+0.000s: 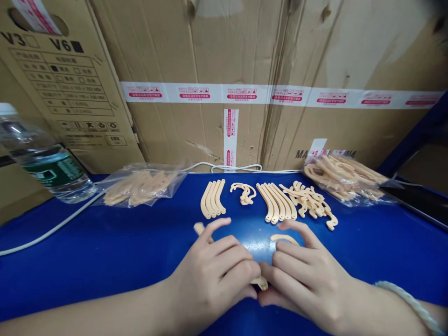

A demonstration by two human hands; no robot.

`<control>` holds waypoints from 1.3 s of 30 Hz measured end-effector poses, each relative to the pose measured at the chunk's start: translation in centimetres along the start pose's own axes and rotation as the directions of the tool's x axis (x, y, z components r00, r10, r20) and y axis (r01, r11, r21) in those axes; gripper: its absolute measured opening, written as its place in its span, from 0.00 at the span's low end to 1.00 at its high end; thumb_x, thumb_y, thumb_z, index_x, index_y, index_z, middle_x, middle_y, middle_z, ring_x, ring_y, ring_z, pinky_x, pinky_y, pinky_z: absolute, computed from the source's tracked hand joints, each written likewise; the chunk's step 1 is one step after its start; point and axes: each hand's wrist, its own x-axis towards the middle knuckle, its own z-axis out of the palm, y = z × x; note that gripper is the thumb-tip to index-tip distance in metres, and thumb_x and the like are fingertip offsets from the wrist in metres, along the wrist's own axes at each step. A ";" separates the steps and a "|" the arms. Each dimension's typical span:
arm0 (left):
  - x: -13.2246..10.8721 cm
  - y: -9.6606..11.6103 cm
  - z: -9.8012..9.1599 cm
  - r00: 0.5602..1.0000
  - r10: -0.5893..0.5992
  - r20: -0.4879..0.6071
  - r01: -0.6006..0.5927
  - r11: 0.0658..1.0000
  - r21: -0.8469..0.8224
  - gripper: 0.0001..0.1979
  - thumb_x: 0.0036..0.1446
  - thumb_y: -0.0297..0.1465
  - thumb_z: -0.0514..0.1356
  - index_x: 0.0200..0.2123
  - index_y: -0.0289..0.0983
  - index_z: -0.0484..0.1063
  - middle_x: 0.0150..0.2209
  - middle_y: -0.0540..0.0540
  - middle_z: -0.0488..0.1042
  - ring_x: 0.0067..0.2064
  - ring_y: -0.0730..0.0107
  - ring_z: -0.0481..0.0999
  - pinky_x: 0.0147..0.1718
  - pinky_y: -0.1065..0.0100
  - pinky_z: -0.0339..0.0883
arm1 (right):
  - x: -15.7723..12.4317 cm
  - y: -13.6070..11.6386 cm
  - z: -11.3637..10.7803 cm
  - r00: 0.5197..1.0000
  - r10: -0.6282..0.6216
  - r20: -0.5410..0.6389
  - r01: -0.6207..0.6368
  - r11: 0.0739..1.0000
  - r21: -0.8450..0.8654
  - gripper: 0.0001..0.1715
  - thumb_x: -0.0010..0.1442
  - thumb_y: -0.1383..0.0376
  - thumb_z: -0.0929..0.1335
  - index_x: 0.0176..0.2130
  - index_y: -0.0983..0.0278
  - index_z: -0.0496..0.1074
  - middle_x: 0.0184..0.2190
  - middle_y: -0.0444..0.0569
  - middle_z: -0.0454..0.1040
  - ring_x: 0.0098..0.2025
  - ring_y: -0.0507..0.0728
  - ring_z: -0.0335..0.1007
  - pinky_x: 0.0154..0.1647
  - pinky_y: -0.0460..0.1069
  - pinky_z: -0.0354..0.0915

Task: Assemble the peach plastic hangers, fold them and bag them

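Observation:
My left hand (pixel 224 270) is closed around a beige curved arm piece (pixel 199 227), like part of a folding clothes hanger. One end pokes out behind the index finger; a beige end (pixel 261 282) shows between both hands. My right hand (pixel 308 275) pinches at that end, its fingertips almost meeting the left ones. Past the right knuckles shows a thin curved beige piece (pixel 283 239), perhaps a hook; whether it is held or lies on the table I cannot tell. The fingers hide most of the work.
Beyond my hands lie a row of curved arms (pixel 213 199), a few hooks (pixel 244 192), another row of arms (pixel 276 203) and a hook pile (pixel 310 200). Plastic bags of beige parts (pixel 140 186) (pixel 345 179) flank them. A water bottle (pixel 52 163), white cable (pixel 52 231) and cardboard boxes (pixel 196 130) border the blue table (pixel 105 261).

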 end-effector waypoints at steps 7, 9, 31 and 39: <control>0.1 0.0 -0.1 0.993 -0.029 0.110 0.030 0.999 -0.012 0.08 0.67 0.27 0.49 0.35 0.36 0.66 0.32 0.48 0.75 0.32 0.67 0.73 0.47 0.59 0.61 | 0.0 0.0 -0.3 0.999 0.000 -0.033 0.002 0.999 0.032 0.17 0.69 0.64 0.62 0.31 0.67 0.72 0.22 0.41 0.66 0.27 0.52 0.60 0.56 0.57 0.53; 0.1 -0.1 -0.1 0.987 -0.014 0.158 0.016 1.000 -0.013 0.08 0.66 0.26 0.49 0.34 0.36 0.65 0.32 0.47 0.75 0.33 0.66 0.72 0.45 0.58 0.60 | 0.0 0.0 -0.3 1.000 -0.011 -0.019 0.011 1.000 0.020 0.16 0.69 0.65 0.62 0.31 0.67 0.72 0.22 0.42 0.66 0.28 0.52 0.61 0.57 0.58 0.52; 0.5 -7.7 -4.8 0.967 0.030 0.254 -0.068 0.987 0.143 0.12 0.63 0.21 0.48 0.41 0.38 0.69 0.35 0.46 0.76 0.39 0.65 0.73 0.54 0.55 0.56 | 0.2 2.7 -0.3 0.935 0.353 -0.015 -0.317 0.857 0.405 0.10 0.64 0.59 0.67 0.34 0.62 0.70 0.27 0.45 0.72 0.31 0.54 0.66 0.36 0.51 0.62; -1.0 -10.7 -4.5 0.942 -0.087 0.326 0.108 0.993 -0.049 0.09 0.60 0.23 0.52 0.42 0.37 0.68 0.41 0.41 0.73 0.43 0.60 0.70 0.43 0.60 0.67 | 0.1 3.1 0.0 0.934 0.358 0.019 -0.335 0.853 0.402 0.01 0.64 0.66 0.67 0.39 0.61 0.69 0.38 0.49 0.71 0.43 0.56 0.68 0.44 0.52 0.66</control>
